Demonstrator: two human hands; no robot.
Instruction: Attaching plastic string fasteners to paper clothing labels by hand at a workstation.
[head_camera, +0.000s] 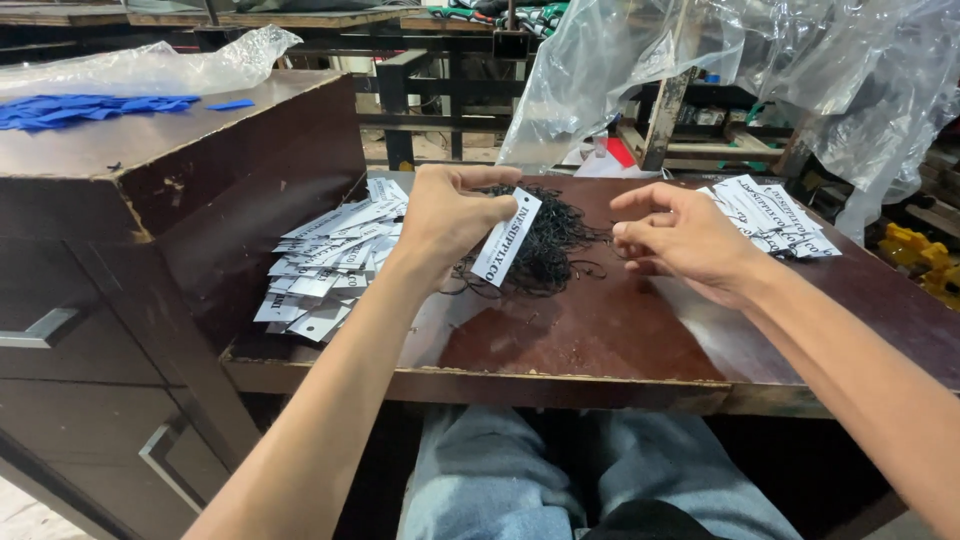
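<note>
Worn dark-brown tabletop (600, 340) fills the view, with a taller cabinet (150, 200) to its left and clear plastic sheeting (700, 50) hanging behind. One white paper tag (506, 237) is pinched between the thumb and fingers of the left hand (450, 215). The right hand (680, 240), fingers loosely curled, reaches into the single heap of black string loops (555, 245). Two piles of tags lie flat (too many to count): left pile (325, 265), right pile (770, 215).

Workshop: worn wooden bench (600, 350), tag piles (325, 265), plastic sheeting (640, 60) (machine frames behind).
</note>
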